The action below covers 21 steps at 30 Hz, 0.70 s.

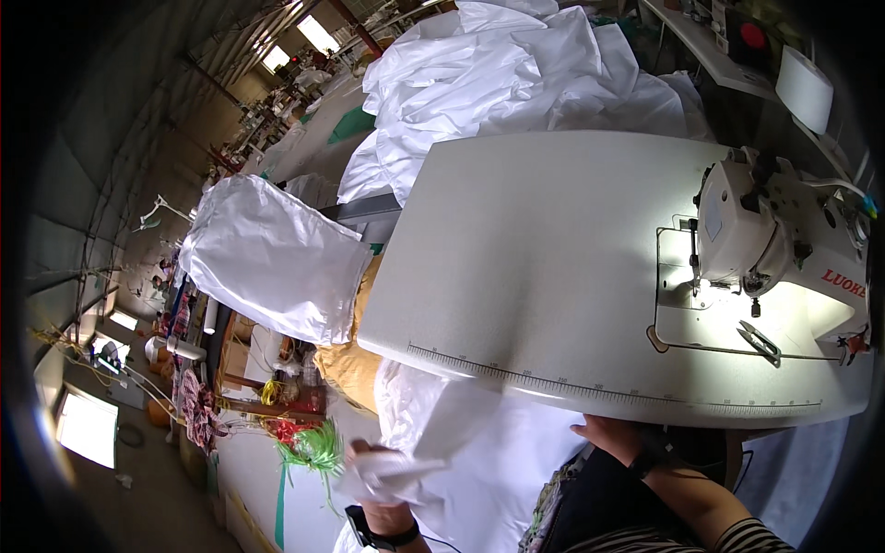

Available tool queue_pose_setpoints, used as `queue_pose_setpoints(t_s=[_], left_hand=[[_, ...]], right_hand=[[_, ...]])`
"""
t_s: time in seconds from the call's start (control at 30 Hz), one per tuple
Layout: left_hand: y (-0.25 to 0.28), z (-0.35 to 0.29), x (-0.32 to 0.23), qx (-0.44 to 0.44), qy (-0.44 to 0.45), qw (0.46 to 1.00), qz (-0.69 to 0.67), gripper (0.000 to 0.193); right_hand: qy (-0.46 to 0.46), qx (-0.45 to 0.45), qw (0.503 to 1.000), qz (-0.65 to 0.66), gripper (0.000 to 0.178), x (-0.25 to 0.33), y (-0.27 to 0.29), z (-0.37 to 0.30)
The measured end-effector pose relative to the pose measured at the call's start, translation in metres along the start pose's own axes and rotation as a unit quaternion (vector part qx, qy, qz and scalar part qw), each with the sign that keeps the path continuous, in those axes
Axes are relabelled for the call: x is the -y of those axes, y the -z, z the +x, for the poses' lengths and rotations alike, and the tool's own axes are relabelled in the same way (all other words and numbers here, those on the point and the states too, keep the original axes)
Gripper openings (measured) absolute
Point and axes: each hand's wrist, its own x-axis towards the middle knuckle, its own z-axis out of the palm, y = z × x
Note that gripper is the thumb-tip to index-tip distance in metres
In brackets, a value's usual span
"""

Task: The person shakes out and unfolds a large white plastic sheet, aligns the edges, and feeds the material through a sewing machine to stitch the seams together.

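My left hand (371,468), blurred by motion, is low and left of the sewing table, closed on a piece of white fabric (406,479). More white fabric (516,442) hangs below the table's front edge and spreads over my lap. My right hand (610,437) is at the front edge of the pale sewing table (516,240), mostly under it. Its fingers are largely hidden. At the table's right stands a white sewing machine (747,221) with its lamp lit. Thread snips (760,343) lie by the needle area.
A large heap of white fabric (498,74) lies beyond the table. Another white fabric piece (277,253) drapes at the left above a tan sack (355,364). Green plastic strands (315,448) hang left of my left hand. A white thread cone (804,90) stands far right.
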Motion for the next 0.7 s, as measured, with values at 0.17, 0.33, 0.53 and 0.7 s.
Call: queue_pose_setpoints(t_s=[0.17, 0.33, 0.53, 0.7], left_hand=[[-0.043, -0.065, -0.009, 0.289, 0.149, 0.943, -0.078, 0.038], [-0.053, -0.054, -0.097, 0.135, -0.065, 0.983, 0.108, 0.03], [-0.053, 0.032, -0.244, -0.174, -0.316, 0.812, 0.459, 0.036], [-0.054, 0.258, -0.212, -0.153, -0.225, 0.894, 0.357, 0.051]], right_hand=[[0.048, -0.037, 0.998, 0.027, 0.042, 0.035, -0.039, 0.056], [0.026, 0.163, 0.958, 0.234, 0.024, 0.065, 0.001, 0.045], [-0.088, 0.159, 0.9, 0.396, 0.019, 0.047, 0.173, -0.08], [-0.379, 0.057, 0.792, 0.475, 0.021, 0.009, 0.27, -0.178]])
